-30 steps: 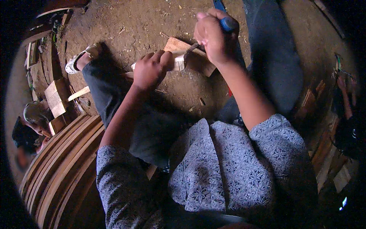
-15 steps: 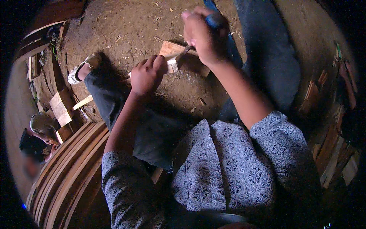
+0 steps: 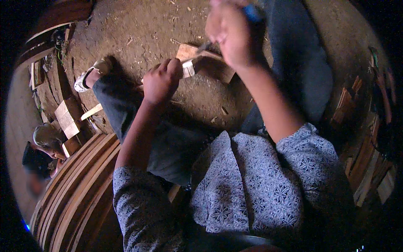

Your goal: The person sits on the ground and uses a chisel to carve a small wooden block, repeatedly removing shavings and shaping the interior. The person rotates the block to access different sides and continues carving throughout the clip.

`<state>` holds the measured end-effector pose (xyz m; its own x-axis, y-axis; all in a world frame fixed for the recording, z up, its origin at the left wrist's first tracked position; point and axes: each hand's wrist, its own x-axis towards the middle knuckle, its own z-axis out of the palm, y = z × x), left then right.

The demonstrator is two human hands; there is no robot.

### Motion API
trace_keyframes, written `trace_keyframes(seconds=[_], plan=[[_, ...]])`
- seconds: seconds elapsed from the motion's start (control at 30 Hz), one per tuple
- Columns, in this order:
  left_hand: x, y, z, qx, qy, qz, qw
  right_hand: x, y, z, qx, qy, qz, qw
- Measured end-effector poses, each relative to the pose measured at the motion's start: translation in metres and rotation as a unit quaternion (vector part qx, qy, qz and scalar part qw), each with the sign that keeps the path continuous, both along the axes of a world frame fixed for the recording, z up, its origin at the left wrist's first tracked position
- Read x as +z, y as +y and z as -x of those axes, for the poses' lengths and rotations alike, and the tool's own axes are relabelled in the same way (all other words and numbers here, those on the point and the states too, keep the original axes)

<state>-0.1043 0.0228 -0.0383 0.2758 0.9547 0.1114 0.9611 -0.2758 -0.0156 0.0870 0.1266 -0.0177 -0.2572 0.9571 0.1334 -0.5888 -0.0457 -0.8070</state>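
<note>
My left hand [image 3: 160,82] is closed around a short pale piece of wood [image 3: 188,69], whose end sticks out past the fingers. A flat wooden block [image 3: 187,51] lies on the ground just beyond that end, its near side in shadow. My right hand [image 3: 235,35], blurred by motion, grips a tool with a blue end [image 3: 253,13] above the fist. A narrow dark metal part of the tool [image 3: 204,47] reaches from the fist down toward the block. Blur hides its exact shape, and whether it touches the wood I cannot tell.
Wood chips [image 3: 130,41] litter the dirt floor around my outstretched legs. Long curved-looking boards [image 3: 79,185] are stacked at lower left, near another person [image 3: 48,140] at work. Scrap wood [image 3: 365,176] lies at right, and a pale offcut [image 3: 66,117] at left.
My right hand has shifted slightly right and away from me with the tool, drawing its dark metal part back from the held wood. My left hand stays nearly in place.
</note>
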Motion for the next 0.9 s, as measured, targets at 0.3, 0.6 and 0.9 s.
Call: trace_keyframes(seconds=[0.3,0.6,0.9], plan=[[-0.002,-0.002,-0.001,0.022,-0.014,0.02,0.999,-0.003,-0.003,0.014,-0.067,-0.139,-0.061,0.986],[-0.002,0.006,-0.004,0.037,0.009,0.054,0.998,-0.018,-0.004,0.024,-0.154,-0.287,-0.167,0.931],[-0.002,-0.001,-0.004,0.071,-0.01,0.05,0.996,0.012,0.003,0.004,-0.115,-0.144,-0.051,0.982]])
